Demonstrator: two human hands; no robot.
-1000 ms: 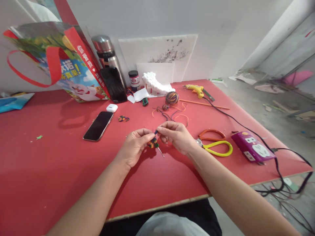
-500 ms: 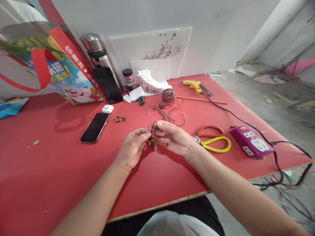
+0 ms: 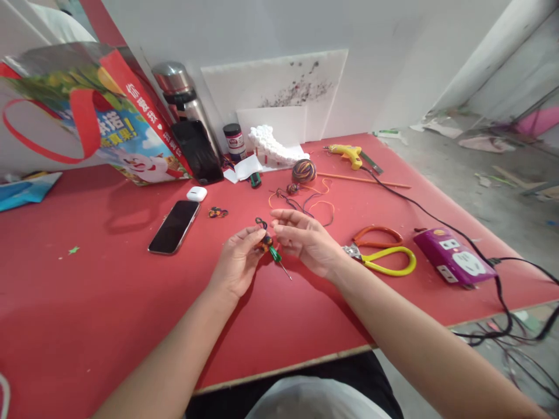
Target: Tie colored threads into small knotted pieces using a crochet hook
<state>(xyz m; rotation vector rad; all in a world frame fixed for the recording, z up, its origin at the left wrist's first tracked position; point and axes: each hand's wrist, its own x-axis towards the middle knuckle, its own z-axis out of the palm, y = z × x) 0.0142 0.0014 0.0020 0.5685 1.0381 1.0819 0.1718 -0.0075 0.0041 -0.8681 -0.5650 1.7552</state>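
Between its thumb and fingers my left hand [image 3: 238, 256] pinches a small multicoloured yarn piece [image 3: 264, 243]. A dark yarn loop [image 3: 261, 222] sticks up from the pinch. Below it hangs a small tool with a green handle [image 3: 275, 254] and a thin metal shaft pointing down to the right; its exact kind is unclear. My right hand [image 3: 305, 238] hovers just right of the loop, fingers apart, with nothing seen in them. Behind the hands lies a multicoloured yarn ball [image 3: 304, 170] with loose strands [image 3: 321, 203]. Another small yarn piece [image 3: 218, 213] rests to the left.
Yellow-and-orange-handled scissors [image 3: 388, 261] and a purple power strip [image 3: 454, 256] lie at right. A yellow glue gun [image 3: 347, 155] trails its cord. At left are a phone [image 3: 173, 227], a white earbud case [image 3: 197, 194], a bag [image 3: 131, 139] and a steel flask [image 3: 174, 81].
My right fingers have let go of the dark loop and drawn slightly apart from it. The loop now stands free above my left pinch, and more of the green handle shows.
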